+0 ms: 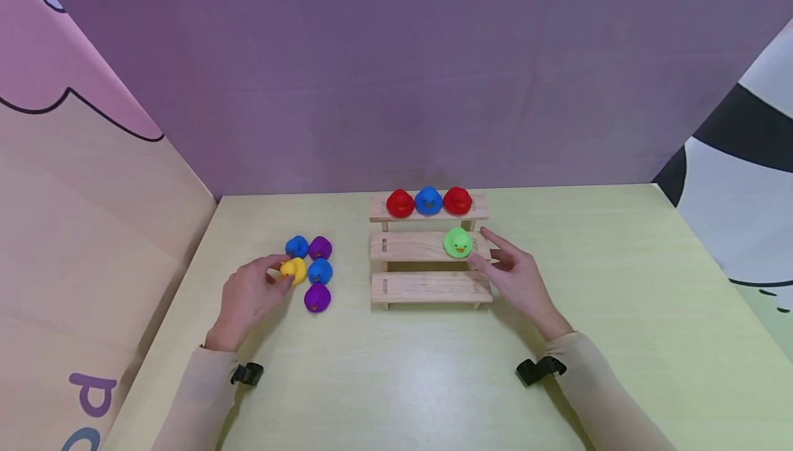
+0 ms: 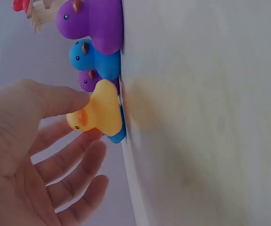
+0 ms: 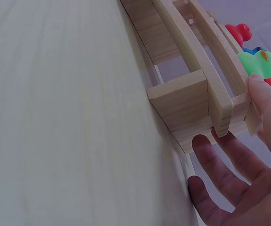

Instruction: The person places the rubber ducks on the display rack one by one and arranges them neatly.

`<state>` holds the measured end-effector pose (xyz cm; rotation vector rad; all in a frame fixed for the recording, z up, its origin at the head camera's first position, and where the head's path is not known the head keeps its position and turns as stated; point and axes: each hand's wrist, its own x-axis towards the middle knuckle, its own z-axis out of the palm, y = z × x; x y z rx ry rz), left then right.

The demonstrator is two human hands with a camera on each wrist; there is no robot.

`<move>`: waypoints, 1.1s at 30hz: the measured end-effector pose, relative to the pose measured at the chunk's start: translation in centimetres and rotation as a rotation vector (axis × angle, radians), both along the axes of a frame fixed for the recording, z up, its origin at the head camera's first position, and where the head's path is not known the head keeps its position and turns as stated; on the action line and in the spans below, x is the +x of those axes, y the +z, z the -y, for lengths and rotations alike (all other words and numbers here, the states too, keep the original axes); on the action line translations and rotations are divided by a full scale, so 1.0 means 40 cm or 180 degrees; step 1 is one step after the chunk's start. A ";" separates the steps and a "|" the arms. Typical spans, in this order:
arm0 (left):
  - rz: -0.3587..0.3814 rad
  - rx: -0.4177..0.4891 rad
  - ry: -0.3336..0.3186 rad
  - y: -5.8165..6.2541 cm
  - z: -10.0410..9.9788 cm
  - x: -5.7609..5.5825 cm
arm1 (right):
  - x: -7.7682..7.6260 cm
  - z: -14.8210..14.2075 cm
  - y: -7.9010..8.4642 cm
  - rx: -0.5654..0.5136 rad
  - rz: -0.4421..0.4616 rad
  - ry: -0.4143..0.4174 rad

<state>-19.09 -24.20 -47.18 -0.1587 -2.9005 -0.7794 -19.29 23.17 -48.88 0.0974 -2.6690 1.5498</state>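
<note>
My left hand [image 1: 254, 296] pinches a yellow rubber duck [image 1: 294, 270] between thumb and fingers; in the left wrist view the yellow duck [image 2: 100, 110] is tipped over. Right around it are blue ducks [image 1: 319, 271] and purple ducks [image 1: 317, 297] on the table. On the right, my right hand [image 1: 517, 279] is at the end of a three-step wooden rack [image 1: 409, 247], thumb right at the middle step's edge, other fingers spread and fairly straight. A green duck [image 1: 458, 243] sits at that step's right end, close by the thumb [image 3: 258, 87].
The rack's top step bears two red ducks [image 1: 400, 204] with a blue duck [image 1: 429, 201] between them. A purple wall [image 1: 434, 79] stands behind the table [image 1: 396, 382], and printed panels flank both sides.
</note>
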 end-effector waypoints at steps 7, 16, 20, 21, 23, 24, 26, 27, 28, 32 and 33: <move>-0.0243 0.0070 0.0202 0.009 -0.008 0.008 | 0.006 0.002 0.007 -0.0035 0.0012 -0.0002; -0.0448 0.0214 0.0171 0.016 -0.023 0.013 | 0.006 0.002 0.012 -0.0052 0.0029 -0.0001; -0.0531 0.0263 0.0168 0.019 -0.029 0.015 | 0.006 0.003 0.010 -0.0058 0.0037 -0.0015; -0.0549 0.0263 0.0169 0.019 -0.030 0.015 | 0.005 0.002 0.009 -0.0051 0.0036 -0.0017; -0.0584 0.0262 0.0177 0.020 -0.032 0.016 | 0.003 0.003 0.008 -0.0030 0.0036 -0.0020; -0.0600 0.0259 0.0181 0.021 -0.033 0.017 | 0.003 0.003 0.008 -0.0020 0.0038 -0.0020; -0.0639 0.0250 0.0189 0.021 -0.036 0.017 | 0.002 0.004 0.007 -0.0006 0.0037 -0.0021; -0.0657 0.0247 0.0190 0.021 -0.037 0.017 | 0.001 0.004 0.006 -0.0002 0.0036 -0.0019; -0.0668 0.0251 0.0193 0.022 -0.039 0.017 | 0.001 0.004 0.006 -0.0001 0.0035 -0.0016; -0.0679 0.0274 0.0191 0.020 -0.044 0.017 | 0.003 0.003 0.007 -0.0007 0.0033 -0.0009; -0.0682 0.0280 0.0181 0.020 -0.046 0.017 | 0.004 0.003 0.007 -0.0006 0.0039 -0.0013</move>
